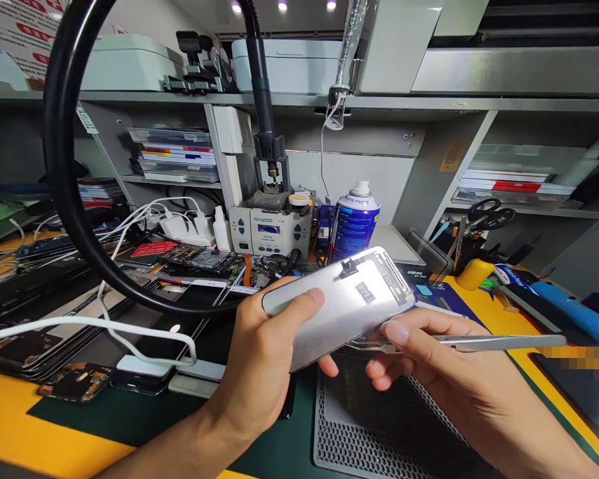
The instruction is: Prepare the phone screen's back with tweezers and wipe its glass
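My left hand is closed around a phone screen, thumb flat on its silvery metal back. The screen is tilted, its upper right end raised. A small black flex tab and a pale label show on that back, with tiny parts along its far end. My right hand pinches metal tweezers, which lie across the fingers. Their tips are near the screen's lower edge, partly hidden behind it; I cannot tell whether they touch it. Beneath both hands is a dark perforated mat.
A black hose loops over the left side. Behind stand a hot-air station and a blue spray can. Phone parts and a white cable lie left. On the right are scissors and a blue-handled tool.
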